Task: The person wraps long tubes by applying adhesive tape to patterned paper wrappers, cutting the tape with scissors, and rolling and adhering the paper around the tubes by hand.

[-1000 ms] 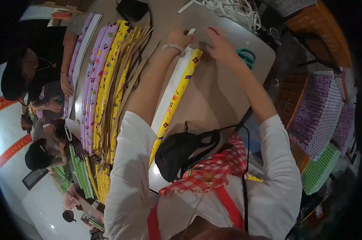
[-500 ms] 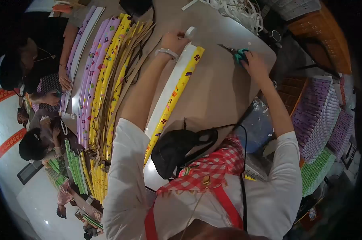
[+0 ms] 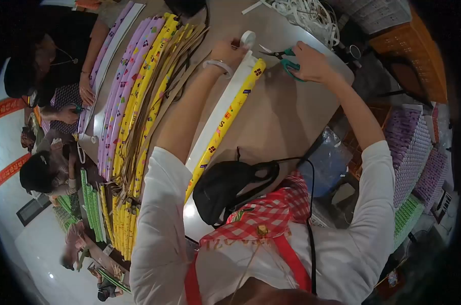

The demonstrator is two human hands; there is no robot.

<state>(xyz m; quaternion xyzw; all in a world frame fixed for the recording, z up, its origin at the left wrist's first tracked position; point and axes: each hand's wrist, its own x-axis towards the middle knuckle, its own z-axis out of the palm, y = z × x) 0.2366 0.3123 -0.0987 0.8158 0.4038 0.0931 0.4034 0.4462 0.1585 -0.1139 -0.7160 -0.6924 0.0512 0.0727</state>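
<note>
A roll of white tape point(image 3: 248, 39) is gripped in the fingers of my left hand point(image 3: 227, 55), at the top end of a long white strip with a yellow printed rolled edge point(image 3: 224, 124). The strip slants down the table toward my body. To the right, my right hand point(image 3: 309, 63) holds green-handled scissors point(image 3: 290, 66) by the loops. Their blades are parted and point left at the tape, apart from it.
Purple printed rolls point(image 3: 131, 66), yellow rolls point(image 3: 134, 96) and brown strips point(image 3: 177, 61) lie to the left. A black bag point(image 3: 220, 190) rests near me. White strips point(image 3: 312, 18) are heaped at the back. Co-workers sit along the left; one hand point(image 3: 86, 91) rests on a white strip.
My right hand has lifted the scissors from the table's right side and brought them up and left toward the tape. My left hand stays at the strip's top end.
</note>
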